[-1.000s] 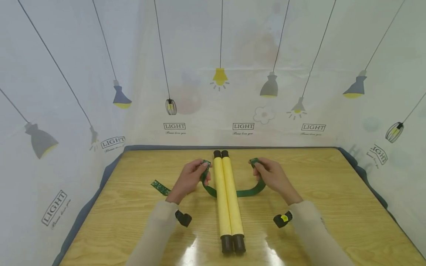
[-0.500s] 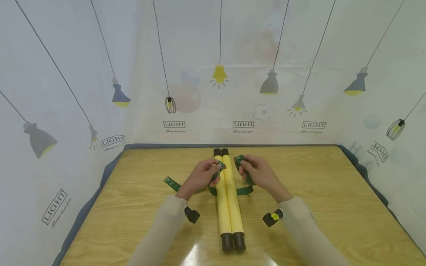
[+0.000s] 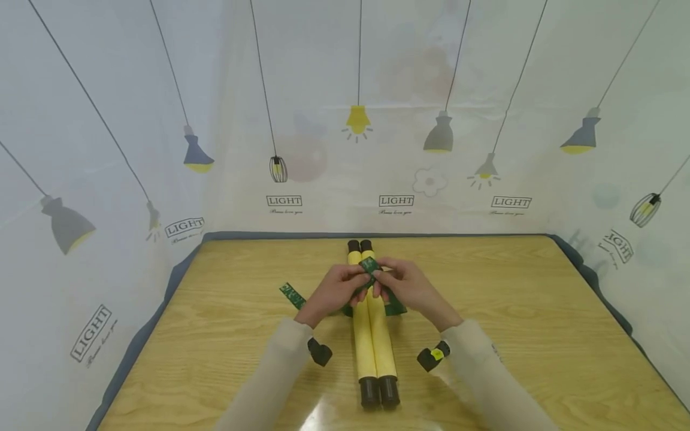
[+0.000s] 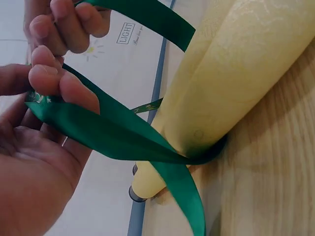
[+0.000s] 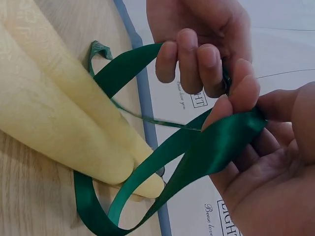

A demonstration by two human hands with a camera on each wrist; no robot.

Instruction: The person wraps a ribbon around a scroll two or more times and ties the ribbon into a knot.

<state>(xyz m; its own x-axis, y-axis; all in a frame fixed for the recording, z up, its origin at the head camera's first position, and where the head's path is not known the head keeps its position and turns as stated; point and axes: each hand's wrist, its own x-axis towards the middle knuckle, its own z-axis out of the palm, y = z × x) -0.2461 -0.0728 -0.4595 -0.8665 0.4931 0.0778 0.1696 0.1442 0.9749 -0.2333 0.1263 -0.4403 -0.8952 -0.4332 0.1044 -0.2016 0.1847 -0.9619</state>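
Two yellow rolls with dark end caps (image 3: 381, 347) lie side by side on the wooden table, pointing away from me. A green ribbon (image 3: 369, 265) with a light print passes beneath them and comes up on both sides. Above the rolls my hands meet, fingertips close together. My left hand (image 3: 335, 290) pinches one length of the ribbon (image 4: 118, 130) between thumb and fingers. The other length is pinched by my right hand (image 3: 412, 292); in the right wrist view this ribbon (image 5: 211, 142) folds over its fingers. Where the two lengths overlap is partly hidden by fingers.
A loose ribbon tail (image 3: 292, 295) sticks out left of my left wrist. Black wrist cameras (image 3: 431, 357) hang under both sleeves. The wooden table (image 3: 215, 335) ends at a blue-grey edge (image 3: 458, 235), with a white lamp-printed curtain (image 3: 334, 66) behind and at both sides.
Both hands have moved inward from either side and now meet over the rolls, bringing the ribbon lengths together. The loose tail on the left has shifted right. The rolls stay in place.
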